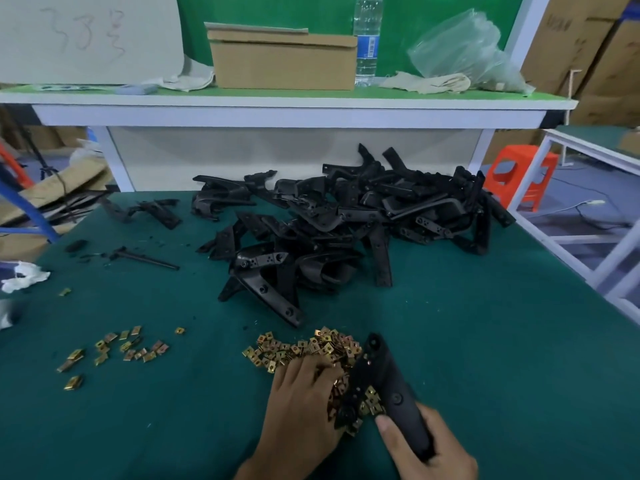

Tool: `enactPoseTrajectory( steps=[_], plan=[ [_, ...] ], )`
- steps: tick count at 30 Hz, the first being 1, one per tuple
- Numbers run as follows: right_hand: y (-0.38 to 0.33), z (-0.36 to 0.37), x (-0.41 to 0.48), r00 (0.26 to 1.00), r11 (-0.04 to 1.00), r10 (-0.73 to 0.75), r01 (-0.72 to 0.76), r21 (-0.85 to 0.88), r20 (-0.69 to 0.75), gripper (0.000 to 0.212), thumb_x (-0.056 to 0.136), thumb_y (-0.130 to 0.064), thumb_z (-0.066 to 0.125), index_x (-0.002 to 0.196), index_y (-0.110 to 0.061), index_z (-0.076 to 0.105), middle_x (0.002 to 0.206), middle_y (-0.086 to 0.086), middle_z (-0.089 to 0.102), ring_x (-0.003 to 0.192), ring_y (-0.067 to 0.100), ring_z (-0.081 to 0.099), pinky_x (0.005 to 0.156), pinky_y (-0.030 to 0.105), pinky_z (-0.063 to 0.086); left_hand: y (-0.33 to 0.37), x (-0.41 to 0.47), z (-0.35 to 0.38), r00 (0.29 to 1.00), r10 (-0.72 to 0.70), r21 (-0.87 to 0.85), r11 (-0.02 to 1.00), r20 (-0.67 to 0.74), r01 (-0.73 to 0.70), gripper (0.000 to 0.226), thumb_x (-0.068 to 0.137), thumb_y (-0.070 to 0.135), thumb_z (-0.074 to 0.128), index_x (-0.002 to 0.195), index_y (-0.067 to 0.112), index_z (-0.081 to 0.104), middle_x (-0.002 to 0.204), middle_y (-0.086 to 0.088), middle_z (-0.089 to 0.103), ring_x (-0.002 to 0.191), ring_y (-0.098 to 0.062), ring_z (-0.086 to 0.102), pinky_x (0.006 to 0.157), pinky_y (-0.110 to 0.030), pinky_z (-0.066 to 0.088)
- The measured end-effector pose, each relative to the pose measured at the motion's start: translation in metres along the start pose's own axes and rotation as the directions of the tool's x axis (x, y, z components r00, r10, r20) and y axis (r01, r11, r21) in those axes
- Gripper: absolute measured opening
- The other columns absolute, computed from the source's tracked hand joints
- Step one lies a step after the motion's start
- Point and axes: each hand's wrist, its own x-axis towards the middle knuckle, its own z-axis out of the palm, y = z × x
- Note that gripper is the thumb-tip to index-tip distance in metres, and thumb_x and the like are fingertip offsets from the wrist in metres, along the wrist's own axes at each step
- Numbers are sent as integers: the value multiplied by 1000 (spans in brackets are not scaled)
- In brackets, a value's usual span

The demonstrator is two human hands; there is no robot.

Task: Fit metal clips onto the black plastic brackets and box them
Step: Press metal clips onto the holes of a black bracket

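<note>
Right now the bracket (391,393) in work lies near the front edge of the table, its long axis running from near right, where it is held, up and away to the far left, so its free tip sits on the big heap of clips (311,348). That heap lies just left of and under the bracket, touching it, and a few clips rest against the bracket's middle; whether any is already seated I cannot tell.

The right hand (429,448) grips the near end of the bracket, thumb laid along its left edge and fingers wrapped under, holding it tilted off the green mat (485,341). The left hand (301,400) lies palm down on the clip heap, just left of the bracket, fingers spread and curled into the clips; whether it has pinched one I cannot tell, since the fingertips are buried. It is clearly the nearer hand to the clips, so I would expect it to bring one rightward across to the bracket's edge.

Farther off, the pile of loose brackets (346,216) fills the middle of the table, well apart from both hands. A smaller scatter of clips (121,348) lies off to the near left. On the far shelf stands a cardboard box (284,60), beside a water bottle (367,39).
</note>
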Motion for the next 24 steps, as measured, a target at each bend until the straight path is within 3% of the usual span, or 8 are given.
enactPoseTrajectory(
  steps=[4, 8, 10, 12, 14, 16, 21, 24],
  plan=[
    [2, 3, 0, 1000, 1000, 28, -28, -10, -9, 46, 59, -55, 82, 102, -53, 66, 67, -21, 69, 64, -5, 64, 57, 2, 42, 0, 2, 2, 997, 28, -1, 1000, -69, -28, 34, 62, 36, 93, 87, 25, 71, 97, 10, 66, 85, -13, 63, 77, -25, 44],
    [4, 5, -1, 997, 997, 74, -73, 7, -26, 49, 57, -63, 80, 103, -55, 64, 71, -24, 70, 68, -7, 65, 60, 2, 43, 2, 3, 2, 992, 23, -2, 1000, -120, -23, 26, 63, 22, 94, 80, 21, 73, 91, 8, 69, 79, -13, 67, 71, -27, 50],
    [5, 6, -1, 994, 994, 107, -106, 12, -24, 51, 57, -64, 80, 104, -56, 62, 73, -24, 70, 70, -7, 65, 61, 2, 44, 4, 5, -1, 986, 16, -9, 1000, -166, -17, 12, 77, 26, 83, 80, 20, 73, 90, 8, 70, 79, -12, 66, 75, -24, 49],
    [6, 6, 0, 993, 993, 119, -119, 17, -18, 51, 59, -62, 81, 105, -55, 63, 72, -22, 70, 66, -4, 65, 59, 6, 45, 5, 5, -3, 978, -5, -71, 997, -208, -10, 19, 94, 31, 59, 84, 18, 70, 91, 9, 68, 82, -11, 63, 80, -23, 42],
    [6, 6, 1, 993, 993, 115, -115, 18, -4, 48, 60, -59, 82, 104, -53, 65, 69, -18, 69, 60, 0, 64, 54, 9, 46, 4, 1, -4, 970, -140, -282, 956, -197, 81, 27, 104, 36, 45, 92, 22, 64, 91, 15, 64, 83, -5, 58, 77, -20, 41],
    [5, 5, 4, 994, 993, 109, -109, 32, 13, 44, 61, -54, 84, 102, -51, 67, 64, -13, 68, 53, 4, 62, 52, 17, 51, 2, -2, -5, 945, -297, -458, 865, -139, 204, 20, 102, 46, 39, 97, 35, 56, 85, 18, 61, 80, -5, 59, 69, -14, 41],
    [2, 6, 12, 991, 986, 104, -114, 121, 86, 40, 63, -53, 82, 100, -41, 71, 61, -1, 67, 51, 14, 59, 59, 34, 57, 0, -4, -7, 885, -424, -573, 781, -193, 249, 18, 97, 53, 38, 104, 45, 52, 90, 22, 66, 93, 6, 62, 75, -4, 44],
    [-1, 12, 11, 991, 986, 76, -91, 143, 107, 42, 63, -58, 80, 100, -41, 71, 60, -1, 65, 51, 11, 57, 57, 33, 55, -3, -3, -7, 866, -461, -596, 756, -192, 270, 29, 95, 53, 39, 106, 39, 62, 93, 24, 67, 92, 6, 63, 76, -5, 44]
  ],
)
